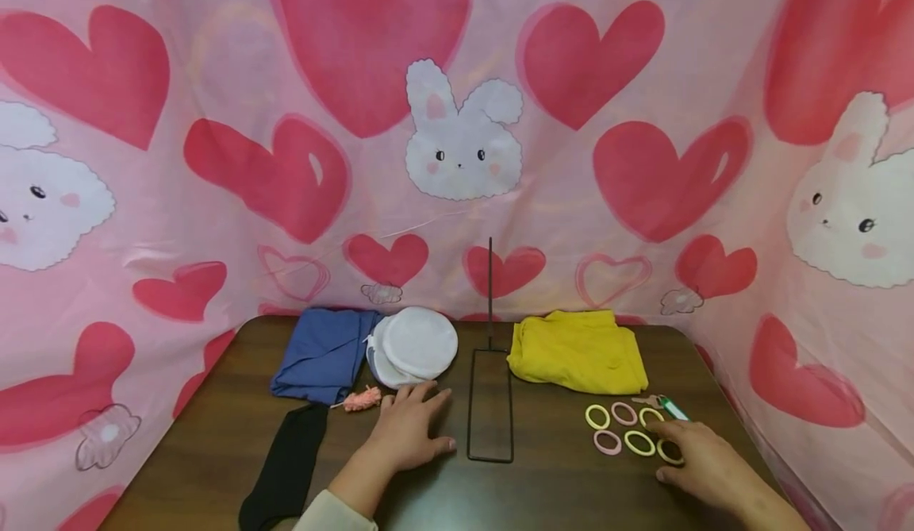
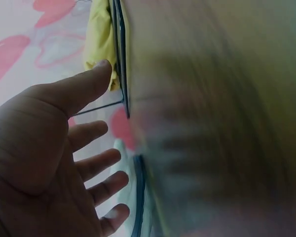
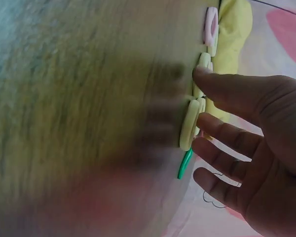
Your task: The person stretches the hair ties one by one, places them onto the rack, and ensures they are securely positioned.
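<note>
My left hand is over the table with spread fingers and holds nothing. Its fingertips come close to a round white mesh pouch, and a small bundle of pink cord lies beside them. To the right of that hand is a black wire stand with a rectangular base and one upright rod. My right hand hovers at several small rings in yellow and pink. Its fingers overlap the nearest yellow ring, thumb apart from them. Just beyond lies a key with a green tag.
A folded blue cloth lies at the back left, and a folded yellow cloth at the back right. In front of the blue cloth is a black sock. A pink curtain with hearts and rabbits surrounds the brown table.
</note>
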A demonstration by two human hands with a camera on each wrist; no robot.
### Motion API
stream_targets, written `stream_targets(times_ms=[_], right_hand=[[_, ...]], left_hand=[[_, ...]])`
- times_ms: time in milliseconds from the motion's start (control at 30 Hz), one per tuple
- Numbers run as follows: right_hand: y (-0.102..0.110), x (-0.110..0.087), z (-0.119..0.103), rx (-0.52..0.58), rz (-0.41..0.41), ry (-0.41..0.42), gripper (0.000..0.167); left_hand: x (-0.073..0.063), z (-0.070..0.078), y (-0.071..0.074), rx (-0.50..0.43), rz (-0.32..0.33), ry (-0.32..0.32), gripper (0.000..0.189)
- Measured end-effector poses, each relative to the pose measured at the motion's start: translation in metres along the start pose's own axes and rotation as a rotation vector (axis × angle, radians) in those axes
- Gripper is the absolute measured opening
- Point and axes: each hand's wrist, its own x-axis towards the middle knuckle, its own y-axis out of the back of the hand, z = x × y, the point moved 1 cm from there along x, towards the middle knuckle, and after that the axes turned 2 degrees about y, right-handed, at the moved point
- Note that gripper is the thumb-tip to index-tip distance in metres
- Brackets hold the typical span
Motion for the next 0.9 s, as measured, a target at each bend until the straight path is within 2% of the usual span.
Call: stream_targets(times_ms=[233,400,600,700,900], right_hand=[[0.005,0.002,0.005,0.003,0.021,0.003,0.060],[0.008,0.005,0.009,0.014,-0.017,-0.032,0.052],[0.008,0.007,0.010,0.040,-0.044,-0.075,0.040],[0.007,0.005,0.006,0.031,0.000,-0.071,0.037],[0.013,0.004,-0.014,-0.009,0.217,0.033,0.036]], left_hand=[[0.013,0.015,-0.008,-0.047,-0.061,-0.026,0.083],[0.020,0.021,-0.010,-0.056,-0.108,-0.025,0.087],[0.023,0.024,-0.010,-0.056,-0.129,-0.015,0.092],[0.023,0.024,-0.011,-0.052,-0.144,-0.011,0.095],[0.024,0.024,-0.012,-0.042,-0.162,-0.010,0.097]])
